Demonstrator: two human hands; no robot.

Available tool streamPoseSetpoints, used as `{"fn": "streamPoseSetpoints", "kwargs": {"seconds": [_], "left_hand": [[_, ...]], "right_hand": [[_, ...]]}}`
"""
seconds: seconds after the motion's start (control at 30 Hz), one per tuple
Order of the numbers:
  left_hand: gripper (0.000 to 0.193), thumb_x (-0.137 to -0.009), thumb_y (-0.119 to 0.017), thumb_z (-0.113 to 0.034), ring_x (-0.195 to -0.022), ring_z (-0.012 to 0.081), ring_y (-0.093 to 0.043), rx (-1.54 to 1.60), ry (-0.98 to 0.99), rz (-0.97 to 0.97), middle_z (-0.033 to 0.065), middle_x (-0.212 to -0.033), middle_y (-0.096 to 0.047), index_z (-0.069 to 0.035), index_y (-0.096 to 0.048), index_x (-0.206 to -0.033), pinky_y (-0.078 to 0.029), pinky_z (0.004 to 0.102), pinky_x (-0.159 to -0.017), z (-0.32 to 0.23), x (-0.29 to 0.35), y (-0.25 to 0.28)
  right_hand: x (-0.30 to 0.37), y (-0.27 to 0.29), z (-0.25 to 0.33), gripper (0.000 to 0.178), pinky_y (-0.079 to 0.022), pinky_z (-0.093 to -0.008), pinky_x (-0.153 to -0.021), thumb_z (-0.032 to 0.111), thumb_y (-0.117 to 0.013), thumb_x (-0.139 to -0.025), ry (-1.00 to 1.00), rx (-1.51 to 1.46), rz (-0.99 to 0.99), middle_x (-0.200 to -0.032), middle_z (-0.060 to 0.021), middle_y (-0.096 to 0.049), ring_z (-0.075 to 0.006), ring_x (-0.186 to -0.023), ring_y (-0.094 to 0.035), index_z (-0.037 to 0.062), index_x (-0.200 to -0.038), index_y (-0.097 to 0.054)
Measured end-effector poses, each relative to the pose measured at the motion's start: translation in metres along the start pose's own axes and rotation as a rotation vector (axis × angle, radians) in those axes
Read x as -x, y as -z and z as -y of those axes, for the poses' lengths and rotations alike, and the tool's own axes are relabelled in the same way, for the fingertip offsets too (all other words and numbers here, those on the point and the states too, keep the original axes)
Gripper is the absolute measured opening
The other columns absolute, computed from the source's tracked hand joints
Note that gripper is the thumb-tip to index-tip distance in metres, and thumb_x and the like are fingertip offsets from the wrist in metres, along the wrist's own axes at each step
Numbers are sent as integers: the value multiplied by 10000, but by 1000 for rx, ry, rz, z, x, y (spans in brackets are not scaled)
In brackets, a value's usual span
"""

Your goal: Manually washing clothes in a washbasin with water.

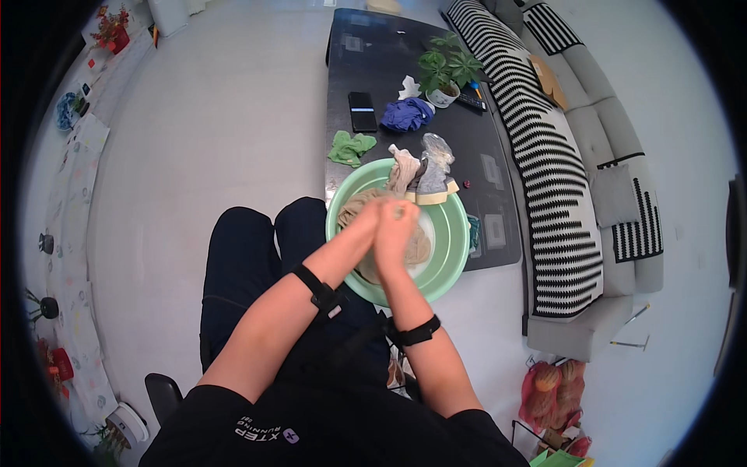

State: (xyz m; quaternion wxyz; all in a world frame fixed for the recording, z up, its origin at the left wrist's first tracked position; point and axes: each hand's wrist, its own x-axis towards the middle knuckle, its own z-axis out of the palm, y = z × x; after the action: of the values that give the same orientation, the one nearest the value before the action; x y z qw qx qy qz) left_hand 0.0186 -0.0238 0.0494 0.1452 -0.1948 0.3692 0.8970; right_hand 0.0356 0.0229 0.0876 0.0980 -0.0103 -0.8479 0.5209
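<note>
Your left hand [372, 220] and right hand [398, 226] are pressed together over the round pale-green plastic basin [447, 257], which sits at the near edge of the long dark low table [366, 78]. Both hands are closed around a bunched piece of thin beige fabric [387, 208], blurred where your fingers meet, so you cannot tell exactly how each finger grips it. More of the beige cloth [416, 247] lies in the bottom of the basin. Draped over the basin's far rim are a crumpled beige garment [404, 170] and a grey-and-cream sock-like piece [436, 180]. Beyond the basin, on the table, lie a crumpled green cloth [350, 147], a black phone [362, 111], a bundled blue cloth [406, 114] and a leafy green plant in a white pot [446, 71]. A black band circles each wrist.
</note>
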Motion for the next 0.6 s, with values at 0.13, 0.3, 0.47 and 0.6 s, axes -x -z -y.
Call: {"fn": "streamPoseSetpoints", "kwargs": {"seconds": [0.13,0.3,0.47,0.6], "left_hand": [[229,-851,-413,-226,-773,147,-552,-168,-43,-74,72,-829,-569,-40,-541,-880,-443,295,-707,20,10,-16],[254,-865,-396,-297,-786,159,-560,-187,156,-154,84,-874,-561,-85,-521,-927,-454,331,-687,9,11,-30],[267,-868,-384,-322,-815,169,-566,307,230,233,81,-900,-562,-103,-511,-953,-460,349,-709,13,-14,10],[265,-867,-387,-308,-825,174,-566,536,58,671,75,-908,-566,-92,-513,-956,-461,349,-728,19,-36,70]], "right_hand": [[-47,25,-72,125,-411,-288,-605,118,-513,-766,-374,-442,-60,-733,-76,-503,-162,-641,-488,3,-790,-470],[-52,37,-53,86,-399,-266,-512,105,-495,-772,-409,-535,-187,-715,-54,-512,-123,-574,-470,22,-761,-477],[3,5,-12,142,-403,-357,-668,122,-552,-731,101,-48,-2,-741,-119,-515,-271,-685,-492,8,-679,-485],[10,-9,8,185,-374,-368,-691,138,-550,-733,304,64,152,-753,-133,-464,-311,-710,-442,1,-656,-452]]}}
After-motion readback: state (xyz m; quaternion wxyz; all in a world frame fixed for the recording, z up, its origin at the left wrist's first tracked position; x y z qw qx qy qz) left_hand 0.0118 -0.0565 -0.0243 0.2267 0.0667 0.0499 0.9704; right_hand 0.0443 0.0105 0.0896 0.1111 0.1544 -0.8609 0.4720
